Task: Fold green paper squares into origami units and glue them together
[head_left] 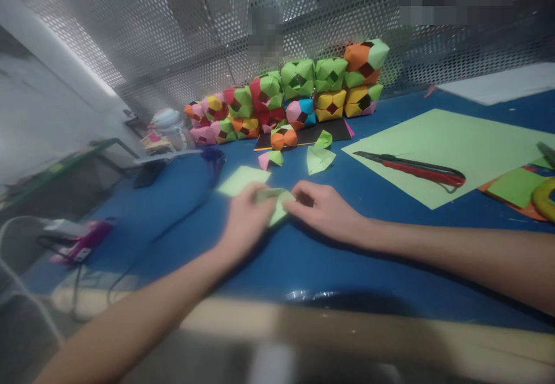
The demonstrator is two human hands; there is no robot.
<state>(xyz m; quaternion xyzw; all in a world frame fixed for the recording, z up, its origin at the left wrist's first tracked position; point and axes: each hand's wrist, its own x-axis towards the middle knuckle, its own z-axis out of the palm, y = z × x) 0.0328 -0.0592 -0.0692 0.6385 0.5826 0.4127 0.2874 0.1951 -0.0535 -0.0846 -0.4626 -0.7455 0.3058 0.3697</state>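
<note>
Between my two hands is a small piece of pale green paper (280, 207), partly folded and held just above the blue tabletop. My left hand (249, 213) is closed on its left side, thumb over the paper. The fingers of my right hand (323, 207) pinch its right edge. Just beyond my left hand lies a flat pale green paper sheet (243, 180). Past the hands are folded green paper pieces (319, 159) and a pink and green folded piece (270, 159). My fingers hide part of the held paper.
Stacked origami paper cubes (299, 77) line the back by a perforated metal screen (173, 43). At right, a red and black box cutter (416, 170) rests on a large green sheet (416, 135). A pink power strip (82, 242) with cables sits at left.
</note>
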